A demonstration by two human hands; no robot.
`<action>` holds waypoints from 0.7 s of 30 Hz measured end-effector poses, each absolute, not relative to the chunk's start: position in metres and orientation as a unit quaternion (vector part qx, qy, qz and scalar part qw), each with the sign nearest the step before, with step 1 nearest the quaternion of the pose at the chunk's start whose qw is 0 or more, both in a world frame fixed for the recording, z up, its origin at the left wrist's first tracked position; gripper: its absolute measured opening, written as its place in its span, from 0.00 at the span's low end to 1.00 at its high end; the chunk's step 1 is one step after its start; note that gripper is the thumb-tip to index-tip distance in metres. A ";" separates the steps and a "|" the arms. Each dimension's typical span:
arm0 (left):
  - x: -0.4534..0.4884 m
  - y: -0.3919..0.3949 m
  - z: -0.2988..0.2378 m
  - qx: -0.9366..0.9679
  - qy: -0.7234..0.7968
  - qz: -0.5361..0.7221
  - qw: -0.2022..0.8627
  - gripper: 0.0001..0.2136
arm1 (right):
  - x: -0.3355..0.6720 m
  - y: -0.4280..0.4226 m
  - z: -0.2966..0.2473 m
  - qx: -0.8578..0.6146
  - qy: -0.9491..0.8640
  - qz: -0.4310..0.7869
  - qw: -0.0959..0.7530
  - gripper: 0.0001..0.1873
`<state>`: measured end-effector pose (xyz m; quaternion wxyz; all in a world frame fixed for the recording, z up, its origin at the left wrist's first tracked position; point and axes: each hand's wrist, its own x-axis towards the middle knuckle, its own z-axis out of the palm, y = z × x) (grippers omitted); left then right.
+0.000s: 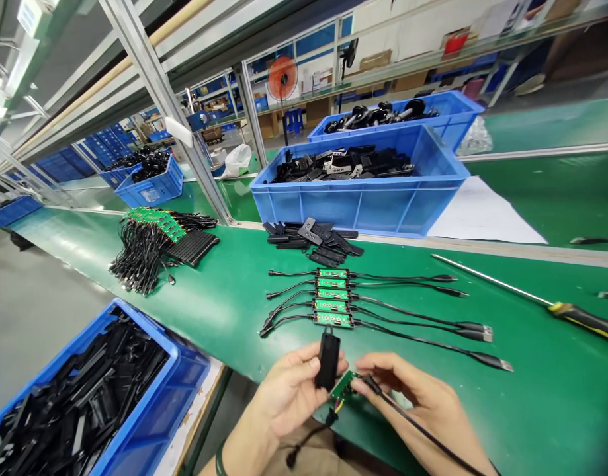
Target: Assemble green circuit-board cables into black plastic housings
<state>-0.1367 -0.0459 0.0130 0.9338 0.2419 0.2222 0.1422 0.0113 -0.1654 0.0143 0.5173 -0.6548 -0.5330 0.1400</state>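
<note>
In my left hand [296,390] is a black plastic casing [328,360], held upright between thumb and fingers. My right hand [423,403] pinches a small green circuit board [342,385] by the end where a black cable [423,430] joins it. The board is close beside the casing's lower end. Coloured wires and a short black connector lead [308,439] hang from the board's other end. Just beyond my hands, several circuit boards [333,306] sit in black casings in a stacked row, with leads to the left and USB cables to the right.
Loose black plastic parts [318,238] lie before a blue bin [353,201] of similar pieces. Bundled boards with cables [155,244] rest at left. A screwdriver [556,309] lies at right. Another blue bin [179,377] of black casings stands at lower left. A metal post [169,112] rises behind.
</note>
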 end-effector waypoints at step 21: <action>-0.133 -0.083 0.011 0.466 0.215 0.185 0.838 0.18 | -0.011 -0.159 -0.008 -0.663 -0.340 0.327 0.581 0.19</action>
